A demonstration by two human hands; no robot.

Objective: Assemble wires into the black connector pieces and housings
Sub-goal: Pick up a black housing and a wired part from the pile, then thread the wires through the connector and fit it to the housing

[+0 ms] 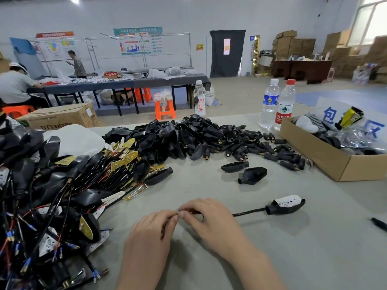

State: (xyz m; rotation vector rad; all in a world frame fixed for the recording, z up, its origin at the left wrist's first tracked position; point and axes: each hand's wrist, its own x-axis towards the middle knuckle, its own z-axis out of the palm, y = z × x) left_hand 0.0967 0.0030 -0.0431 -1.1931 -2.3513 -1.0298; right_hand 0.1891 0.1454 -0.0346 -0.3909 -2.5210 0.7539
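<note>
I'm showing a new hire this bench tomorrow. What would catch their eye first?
The heap of black housings piled across the middle of the table, with a tangle of wired assemblies spilling along its left edge. In front, the left hand and right hand meet, pinching the end of a black wire that runs right to a lone housing holding a white board.

Grey table (209,185), black housings heap (188,135), wired assemblies (52,195), cardboard box (335,158), three water bottles (284,105)

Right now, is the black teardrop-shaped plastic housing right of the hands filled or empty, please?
Filled: a white perforated board sits inside the black teardrop-shaped housing; a black cable leaves its neck.
</note>
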